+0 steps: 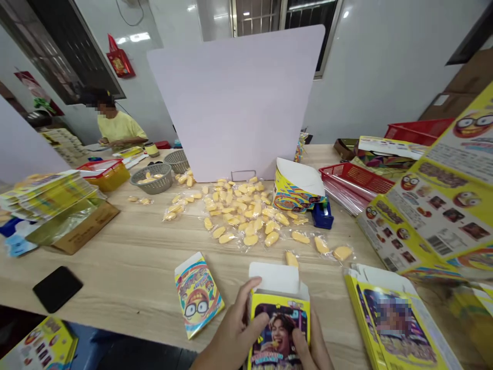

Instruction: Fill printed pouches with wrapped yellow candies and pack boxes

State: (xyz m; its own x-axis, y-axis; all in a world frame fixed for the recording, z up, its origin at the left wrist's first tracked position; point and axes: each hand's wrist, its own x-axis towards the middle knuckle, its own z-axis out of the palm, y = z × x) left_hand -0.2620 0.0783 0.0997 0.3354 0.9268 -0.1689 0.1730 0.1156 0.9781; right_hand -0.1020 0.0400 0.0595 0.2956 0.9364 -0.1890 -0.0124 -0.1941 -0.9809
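A yellow printed box point(280, 308) with its white top flaps raised is held between both hands near the table's front edge. My left hand point(239, 329) grips its left side, thumb on the printed front. On the right side, my right hand point(311, 344) holds it with the thumb on the front too. To the left lies a closed box point(198, 295) with a cartoon face in glasses. Beyond the hands, a pile of individually wrapped yellow pieces point(242, 210) spreads over the table. Several flat yellow boxes point(400, 318) are stacked at the right.
A white board point(239, 103) stands behind the pile. Near it are a blue tape dispenser point(322, 216), a red basket point(354, 177) and a grey basket point(156, 178). A black phone point(57, 289) lies left. Large printed cartons point(442, 205) rise at right. A person in yellow point(121, 126) sits back left.
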